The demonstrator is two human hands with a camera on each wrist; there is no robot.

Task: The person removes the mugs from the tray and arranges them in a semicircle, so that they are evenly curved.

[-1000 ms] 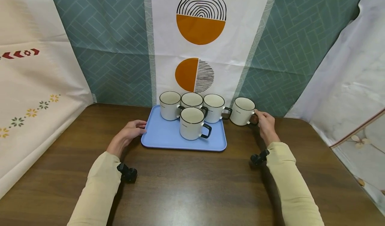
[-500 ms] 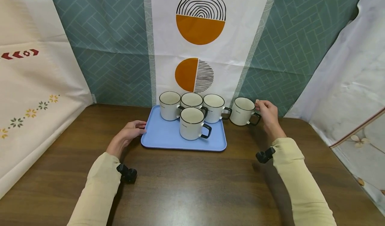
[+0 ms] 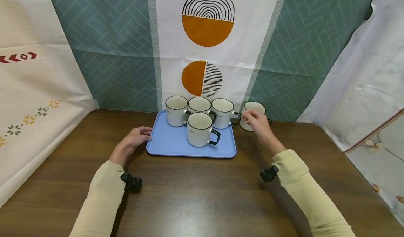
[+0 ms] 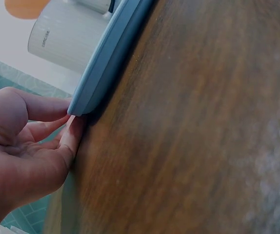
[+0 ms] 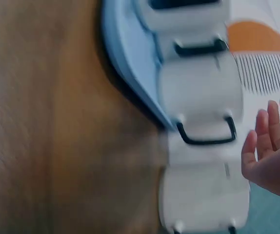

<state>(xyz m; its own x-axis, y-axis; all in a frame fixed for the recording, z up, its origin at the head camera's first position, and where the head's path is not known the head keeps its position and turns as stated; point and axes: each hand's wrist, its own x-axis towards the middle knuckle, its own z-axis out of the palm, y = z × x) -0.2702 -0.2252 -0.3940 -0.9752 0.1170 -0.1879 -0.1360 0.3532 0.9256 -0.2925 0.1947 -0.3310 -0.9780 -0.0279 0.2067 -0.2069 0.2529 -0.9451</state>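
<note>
A light blue tray (image 3: 170, 146) carries several white mugs with dark rims and black handles. Three line the back, and one mug (image 3: 199, 133) stands in front of them. At the tray's left edge, my left hand (image 3: 132, 139) pinches the rim; the left wrist view has its fingers and thumb on either side of the edge. Another mug (image 3: 255, 106) stands on the table just right of the tray. My right hand (image 3: 259, 124) is in front of this mug, hiding much of it. In the right wrist view, the right hand's fingers (image 5: 264, 134) are loosely bent and hold nothing.
The tray sits on a brown wooden table (image 3: 189, 191), near its back edge. Behind it hangs a green and white cloth (image 3: 126, 68) with orange circles. White cloths hang on both sides, and a black wrist camera (image 3: 269, 174) sits on each wrist.
My right hand has let go of the right mug's handle, moved off it, then swung left across the front of that mug. The left hand, tray and mugs stay in place.
</note>
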